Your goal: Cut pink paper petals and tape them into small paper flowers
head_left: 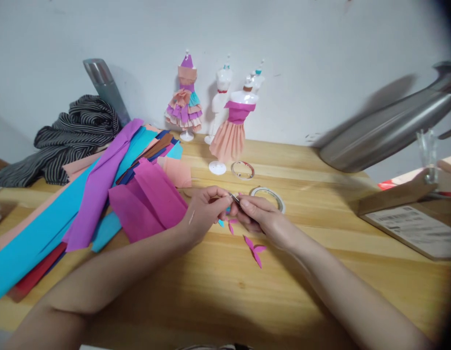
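Soft light washes the plain pale wall; the silver metal jug shows glare and throws a blurred leftward shadow. The light wooden surface darkens toward the bottom. Wide-angle distortion stretches the sides; right corners blur black.

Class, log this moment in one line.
right hand: holding slim dark tool; left hand: pinched near its tip; table: pink pieces

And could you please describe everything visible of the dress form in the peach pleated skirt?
The dress form looks like glossy white plastic, with a brown neck band. It wears a magenta strapless top and peach pleated skirt, apparently paper, and stands upright on its round white base on the wooden table, before other forms.
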Motion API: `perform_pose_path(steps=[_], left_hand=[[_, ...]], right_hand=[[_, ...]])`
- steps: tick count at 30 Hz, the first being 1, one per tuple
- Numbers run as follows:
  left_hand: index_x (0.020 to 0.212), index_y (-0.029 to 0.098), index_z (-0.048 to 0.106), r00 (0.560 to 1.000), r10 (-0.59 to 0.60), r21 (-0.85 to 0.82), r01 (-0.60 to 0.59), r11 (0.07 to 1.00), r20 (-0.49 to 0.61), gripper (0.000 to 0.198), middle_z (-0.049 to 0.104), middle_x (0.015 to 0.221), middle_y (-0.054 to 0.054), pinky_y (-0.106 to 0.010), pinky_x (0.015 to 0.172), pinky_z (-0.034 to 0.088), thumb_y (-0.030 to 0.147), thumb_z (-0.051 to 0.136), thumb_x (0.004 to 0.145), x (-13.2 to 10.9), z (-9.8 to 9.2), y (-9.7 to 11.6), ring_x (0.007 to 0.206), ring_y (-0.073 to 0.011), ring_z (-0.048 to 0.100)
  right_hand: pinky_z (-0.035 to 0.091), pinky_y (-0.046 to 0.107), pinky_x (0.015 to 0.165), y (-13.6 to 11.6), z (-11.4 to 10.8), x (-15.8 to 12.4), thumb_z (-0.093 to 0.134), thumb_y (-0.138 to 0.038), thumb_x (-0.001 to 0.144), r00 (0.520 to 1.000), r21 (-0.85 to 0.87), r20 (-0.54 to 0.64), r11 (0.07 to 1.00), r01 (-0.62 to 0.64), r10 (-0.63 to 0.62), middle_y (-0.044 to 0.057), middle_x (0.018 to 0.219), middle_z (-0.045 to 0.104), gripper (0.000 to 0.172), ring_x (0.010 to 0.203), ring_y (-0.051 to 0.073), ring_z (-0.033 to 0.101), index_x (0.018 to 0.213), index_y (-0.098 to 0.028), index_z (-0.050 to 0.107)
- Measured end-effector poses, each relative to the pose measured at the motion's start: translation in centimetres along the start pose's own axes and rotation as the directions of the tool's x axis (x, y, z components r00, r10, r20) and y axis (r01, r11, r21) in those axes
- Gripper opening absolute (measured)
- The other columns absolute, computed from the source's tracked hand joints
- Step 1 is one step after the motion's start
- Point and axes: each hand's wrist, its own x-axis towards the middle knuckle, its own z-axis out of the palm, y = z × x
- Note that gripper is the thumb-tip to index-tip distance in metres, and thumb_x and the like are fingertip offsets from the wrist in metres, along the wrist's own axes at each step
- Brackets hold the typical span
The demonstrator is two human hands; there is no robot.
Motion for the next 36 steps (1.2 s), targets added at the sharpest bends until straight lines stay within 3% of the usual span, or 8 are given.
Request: perform_pose_path(steps=[16,23,26,28,30,32,34,36], left_hand=[[0.06,0.016,0.052,0.999,-0.034,-0.024,0.035,0.999,0.025,0.012,0.046,0.041,0.007,-0.018,0.04,0.024,0.022,0.055,0.07,0.4,-0.4,-0.7,0.037,-0.0027,0.033],[0.063,0.016,0.053,0.999,-0.031,-0.057,0.031,0.998,0.012,0.017,0.046,0.04,0.007,-0.018,0.038,0.025,0.029,0.06,0.07,1.2,-0.7,-1.3,0.034,-0.0034,0.033],[0.066,0.015,0.056,0.998,-0.057,0.065,0.057,0.996,0.012,0.022,0.048,0.042,0.006,-0.018,0.039,0.027,0.035,0.063,0.071,1.8,-1.4,-1.5,0.036,-0.0047,0.037],[0.065,0.014,0.06,0.998,-0.04,0.259,0.028,0.965,0.043,0.02,0.048,0.042,0.005,-0.018,0.041,0.028,0.033,0.064,0.07,2.4,-2.1,-1.5,0.039,-0.0054,0.038],[0.058,0.014,0.059,0.998,0.057,0.427,-0.065,0.902,0.03,0.018,0.048,0.045,0.004,-0.019,0.044,0.029,0.029,0.065,0.067,3.2,-3.0,-1.6,0.043,-0.006,0.04],[0.055,0.014,0.061,0.984,0.15,0.561,-0.177,0.809,0.095,0.017,0.054,0.051,0.001,-0.02,0.049,0.032,0.026,0.065,0.067,3.9,-3.8,-1.7,0.051,-0.0082,0.045],[0.055,0.014,0.063,0.97,0.18,0.634,-0.244,0.734,0.164,0.016,0.055,0.053,0.001,-0.02,0.051,0.031,0.026,0.065,0.066,4.3,-4.5,-1.9,0.053,-0.0084,0.045],[0.056,0.014,0.063,0.966,0.139,0.634,-0.249,0.732,0.219,0.018,0.052,0.051,0.002,-0.019,0.049,0.029,0.027,0.063,0.068,4.5,-4.8,-2.2,0.05,-0.0075,0.042]], right_hand=[[0.008,0.018,0.039,0.7,-0.3,0.5,0.063,-0.045,0.078,0.973,0.337,0.147,0.915,-0.221,0.18,-0.008,0.053,0.027,0.035,0.042,0.003,0.016,0.065,-0.016,0.046],[0.009,0.019,0.039,0.3,-0.5,0.5,0.057,-0.041,0.082,0.968,0.404,0.215,0.89,-0.21,0.131,-0.008,0.054,0.026,0.032,0.041,0.003,0.016,0.066,-0.017,0.045],[0.012,0.021,0.04,-0.5,-1.7,0.4,0.057,-0.049,0.08,0.989,0.232,0.129,0.967,-0.106,0.077,-0.008,0.055,0.027,0.034,0.043,0.005,0.018,0.07,-0.018,0.047],[0.015,0.023,0.042,-1.1,-3.1,0.3,0.054,-0.052,0.081,1.0,-0.091,0.008,0.996,-0.01,0.011,-0.006,0.055,0.031,0.036,0.044,0.006,0.023,0.074,-0.017,0.052],[0.021,0.024,0.046,-1.7,-4.9,0.2,0.055,-0.051,0.081,1.0,-0.469,0.018,0.883,0.018,-0.011,-0.005,0.054,0.034,0.037,0.048,0.008,0.029,0.065,-0.018,0.048],[0.026,0.025,0.051,-1.9,-6.7,0.2,0.054,-0.047,0.082,0.999,-0.713,0.036,0.701,0.016,0.013,-0.003,0.057,0.042,0.034,0.053,0.01,0.034,0.064,-0.018,0.05],[0.03,0.026,0.054,-1.8,-8.1,0.3,0.054,-0.043,0.082,0.997,-0.832,0.019,0.554,-0.023,0.071,-0.001,0.061,0.051,0.028,0.056,0.012,0.041,0.068,-0.018,0.054],[0.033,0.026,0.057,-1.4,-9.1,0.5,0.055,-0.038,0.08,0.994,-0.883,-0.032,0.463,-0.076,0.103,0.002,0.07,0.06,0.021,0.061,0.014,0.048,0.076,-0.018,0.057]])
